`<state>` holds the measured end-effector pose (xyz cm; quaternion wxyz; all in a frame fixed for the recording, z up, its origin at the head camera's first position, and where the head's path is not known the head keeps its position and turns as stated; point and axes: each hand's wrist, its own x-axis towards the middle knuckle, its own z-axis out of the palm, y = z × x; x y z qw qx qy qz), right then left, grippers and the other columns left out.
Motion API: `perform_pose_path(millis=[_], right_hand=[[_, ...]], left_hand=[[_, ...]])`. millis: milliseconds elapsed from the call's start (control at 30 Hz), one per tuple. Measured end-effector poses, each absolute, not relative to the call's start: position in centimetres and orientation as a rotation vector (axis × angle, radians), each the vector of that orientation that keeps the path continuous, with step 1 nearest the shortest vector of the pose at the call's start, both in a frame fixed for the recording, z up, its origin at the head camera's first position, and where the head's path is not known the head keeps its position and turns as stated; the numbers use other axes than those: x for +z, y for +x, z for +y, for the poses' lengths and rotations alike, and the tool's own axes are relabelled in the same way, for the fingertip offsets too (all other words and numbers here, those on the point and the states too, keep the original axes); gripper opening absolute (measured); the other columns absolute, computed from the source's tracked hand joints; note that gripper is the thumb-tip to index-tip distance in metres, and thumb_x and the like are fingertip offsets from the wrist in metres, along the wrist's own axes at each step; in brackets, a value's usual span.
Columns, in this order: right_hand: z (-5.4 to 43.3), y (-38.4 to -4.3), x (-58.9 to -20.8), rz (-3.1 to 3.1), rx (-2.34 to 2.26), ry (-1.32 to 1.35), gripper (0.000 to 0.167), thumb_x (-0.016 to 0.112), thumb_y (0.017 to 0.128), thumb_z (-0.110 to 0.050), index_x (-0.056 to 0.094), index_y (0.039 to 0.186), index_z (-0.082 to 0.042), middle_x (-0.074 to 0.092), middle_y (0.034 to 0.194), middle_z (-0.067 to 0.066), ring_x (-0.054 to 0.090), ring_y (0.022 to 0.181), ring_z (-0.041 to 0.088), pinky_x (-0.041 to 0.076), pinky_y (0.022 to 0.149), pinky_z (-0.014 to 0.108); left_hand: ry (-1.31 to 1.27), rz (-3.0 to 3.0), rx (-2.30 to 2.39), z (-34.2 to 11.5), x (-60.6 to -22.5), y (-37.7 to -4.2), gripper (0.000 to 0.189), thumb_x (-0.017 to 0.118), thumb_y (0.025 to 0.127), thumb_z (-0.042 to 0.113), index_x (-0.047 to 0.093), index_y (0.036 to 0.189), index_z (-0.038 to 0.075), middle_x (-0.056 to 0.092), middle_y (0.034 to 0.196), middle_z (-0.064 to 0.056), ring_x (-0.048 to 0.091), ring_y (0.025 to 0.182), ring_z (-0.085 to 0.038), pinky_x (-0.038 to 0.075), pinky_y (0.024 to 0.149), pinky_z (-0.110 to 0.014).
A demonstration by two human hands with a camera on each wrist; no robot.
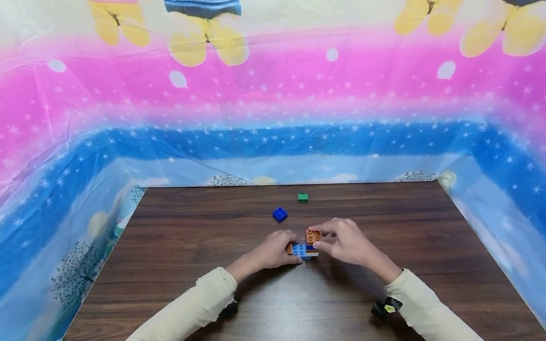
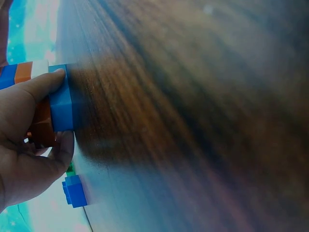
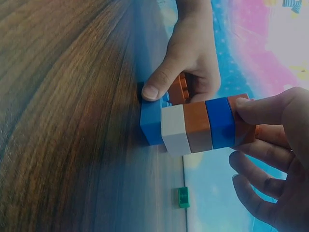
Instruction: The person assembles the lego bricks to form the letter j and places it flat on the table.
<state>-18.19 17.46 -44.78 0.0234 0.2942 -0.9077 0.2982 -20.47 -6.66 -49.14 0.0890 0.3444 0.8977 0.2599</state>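
My left hand (image 1: pixel 273 248) grips a light blue brick (image 3: pixel 151 123) low over the table, its thumb along the brick's side. An orange brick (image 3: pixel 177 91) rises from the studded side of that brick, beside the left fingers. Also against the studded side is a stack: a white brick (image 3: pixel 175 129), an orange brick (image 3: pixel 197 126), a dark blue brick (image 3: pixel 220 123) and a top orange brick (image 1: pixel 313 236). My right hand (image 1: pixel 347 241) pinches the top orange brick between thumb and fingers. Its lower fingers curl loosely beside the stack in the right wrist view.
Beyond the hands, a loose dark blue brick (image 1: pixel 279 215) lies on the brown wooden table (image 1: pixel 192 222). Farther back is a green brick (image 1: pixel 303 198) near the table's rear edge. A patterned cloth (image 1: pixel 273 137) hangs around the back and sides.
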Motion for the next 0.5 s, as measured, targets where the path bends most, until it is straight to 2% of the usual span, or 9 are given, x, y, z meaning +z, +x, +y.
perform_pose_path(millis=[167,400,500], right_hand=[[17.5,-18.25,-44.84,-2.825,0.914,0.897,0.037,0.079,0.092,-0.03,0.074,0.125,-0.014,0.076,0.113,0.002,0.069,0.092,0.015,0.056,0.074,0.032],[17.34,-18.2,-44.37,-2.876,0.899,0.859,0.037,0.08,0.09,-0.032,0.075,0.124,-0.016,0.076,0.106,-0.002,0.068,0.09,0.015,0.056,0.073,0.034],[17.31,-18.33,-44.18,-2.885,0.896,0.875,0.037,0.08,0.09,-0.031,0.074,0.124,-0.016,0.076,0.108,-0.001,0.069,0.09,0.014,0.056,0.073,0.034]], left_hand=[[1.029,2.669,0.775,-6.71,-49.08,-20.32,0.037,0.082,0.089,0.03,0.072,0.117,0.008,0.065,0.097,0.002,0.052,0.077,-0.006,0.043,0.065,-0.022],[1.038,2.677,0.766,-6.72,-49.08,-20.29,0.038,0.082,0.089,0.03,0.072,0.118,0.008,0.065,0.098,0.001,0.051,0.077,-0.006,0.042,0.065,-0.022],[1.036,2.683,0.759,-6.7,-49.03,-20.33,0.038,0.082,0.089,0.03,0.072,0.118,0.008,0.065,0.097,0.002,0.051,0.077,-0.006,0.042,0.065,-0.022]])
